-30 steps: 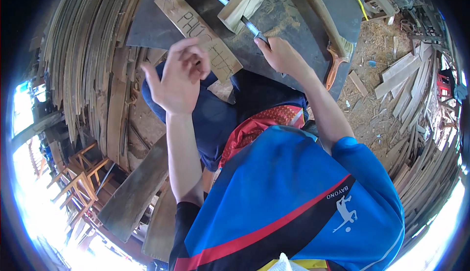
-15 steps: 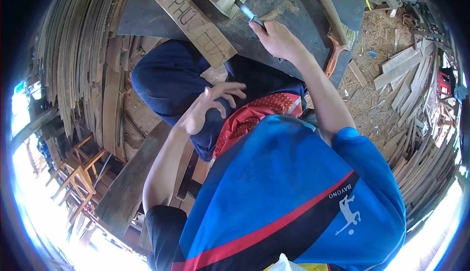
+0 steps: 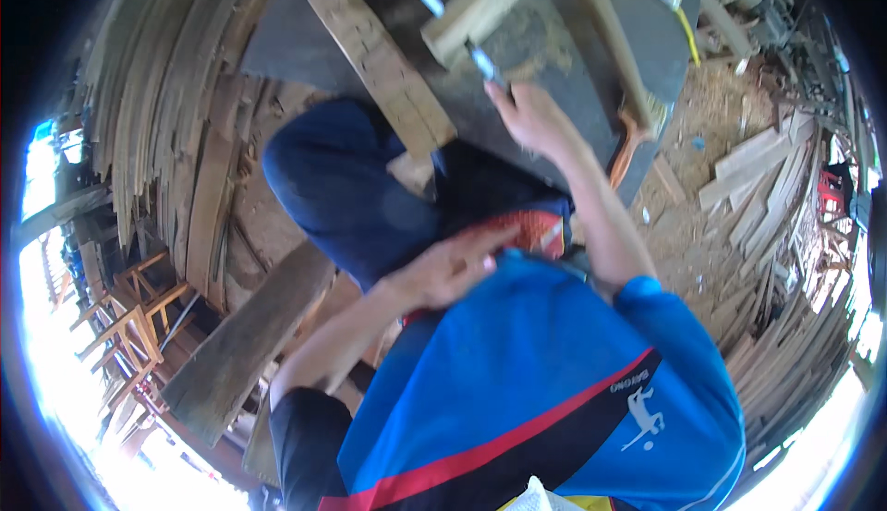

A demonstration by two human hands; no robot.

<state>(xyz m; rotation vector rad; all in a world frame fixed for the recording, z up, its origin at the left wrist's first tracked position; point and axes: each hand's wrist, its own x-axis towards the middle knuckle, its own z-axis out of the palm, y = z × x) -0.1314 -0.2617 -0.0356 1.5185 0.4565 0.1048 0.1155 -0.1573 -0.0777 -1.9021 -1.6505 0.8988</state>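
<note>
right grip seemingly around chisel

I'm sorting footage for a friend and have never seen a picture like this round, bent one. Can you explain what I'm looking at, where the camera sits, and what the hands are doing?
The camera is worn on a person's head and looks down, so you see their own body: a blue shirt with a red stripe, and dark blue trousers. The wide lens bends straight edges near the rim.

The right hand reaches forward onto a dark grey work surface and holds a thin tool with a pale blue tip, set against a small wooden block. Beside it lies a longer wooden plank. The left hand is empty and rests close to the person's waist.

Around them are stacked wooden slats, offcuts and sawdust on the ground, and wooden chair frames at the left.
</note>
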